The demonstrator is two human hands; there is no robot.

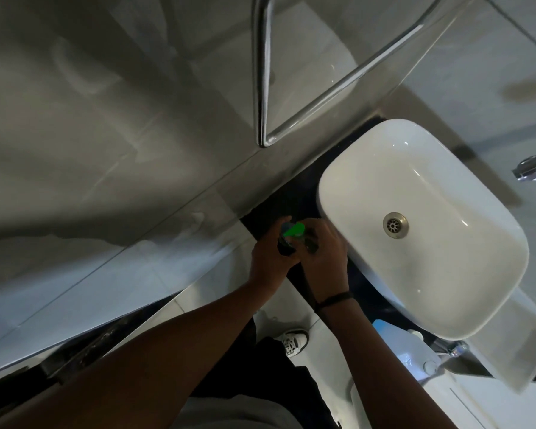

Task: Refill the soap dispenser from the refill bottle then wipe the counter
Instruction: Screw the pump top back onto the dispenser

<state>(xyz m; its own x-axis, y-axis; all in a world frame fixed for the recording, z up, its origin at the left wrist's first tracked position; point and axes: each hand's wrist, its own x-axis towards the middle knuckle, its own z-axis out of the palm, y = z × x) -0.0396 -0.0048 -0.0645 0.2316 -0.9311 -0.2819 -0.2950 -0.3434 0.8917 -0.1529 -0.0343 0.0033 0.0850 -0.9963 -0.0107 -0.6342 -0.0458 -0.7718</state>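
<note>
Both hands meet over a small dark soap dispenser [287,243] with a bright green pump top [294,229]. The left hand [268,260] has its grip wrapped around the dispenser's body from the left, fingers closed on it. The right hand [324,252] curls in from the other side, fingertips at the pump's base; its grip looks closed there, though exactly what the fingers pinch is hidden. A dark band [334,299] circles the right wrist.

The dispenser stands on the black table [294,193], in the narrow strip between the grey tiled wall [106,150] and the white basin [424,187], just beside the basin's left edge. A translucent refill bottle [403,348] with a blue end lies near the basin's lower corner, well apart from the hands. Below, a white sneaker [294,340] shows on the floor.
</note>
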